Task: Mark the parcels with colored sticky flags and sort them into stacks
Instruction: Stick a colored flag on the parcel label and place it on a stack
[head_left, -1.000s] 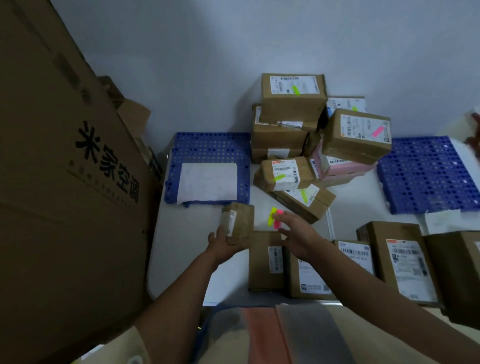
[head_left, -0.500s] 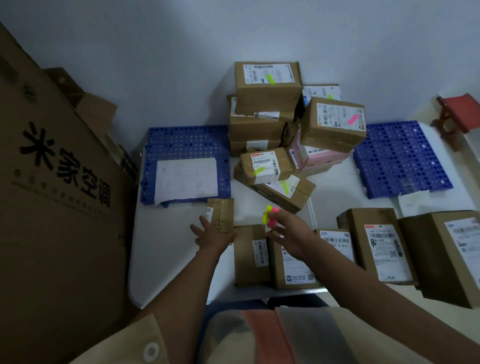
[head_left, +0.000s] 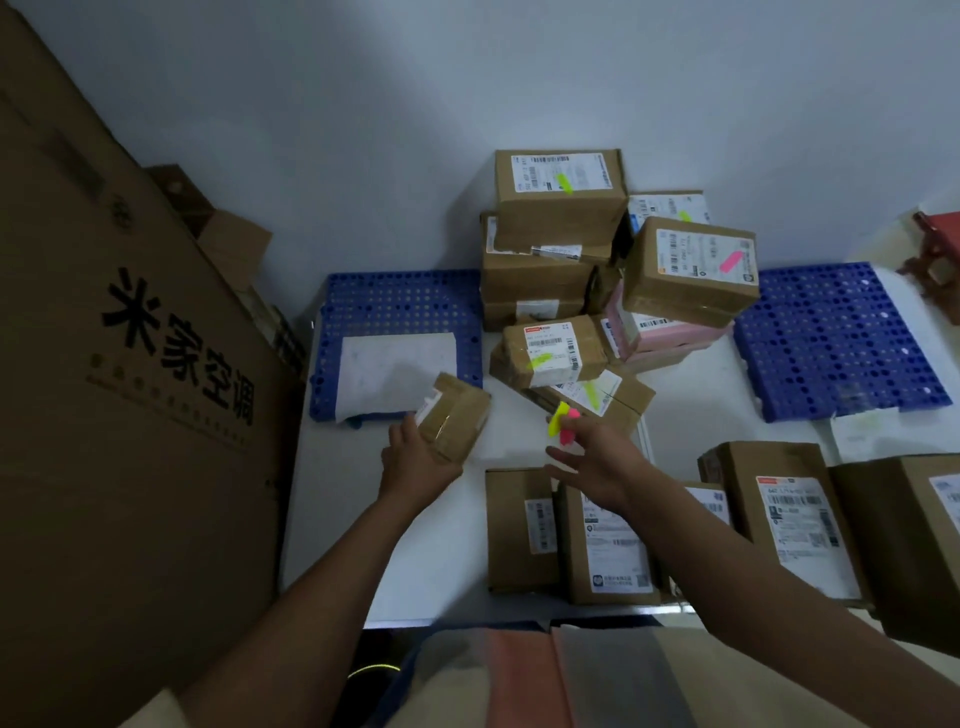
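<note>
Landmark: white table (head_left: 415, 561).
Near edge: row of unmarked parcels (head_left: 608, 545), labels up, apparently awaiting flags.
Left of the row, bare table leaves room for moving.
Left hand (head_left: 415, 462): fingers curled under a small parcel (head_left: 454, 418), lifted and tilted, likely for flagging.
Right hand (head_left: 597, 467): pinches yellow and pink sticky flags (head_left: 563, 423), remaining fingers spread.
Beyond: blue mat (head_left: 400, 312), partly open.
Far edge: flagged stack (head_left: 561, 208), leaning unevenly.

A huge printed carton (head_left: 130, 395) stands left; red stool (head_left: 937, 249) far right.
</note>
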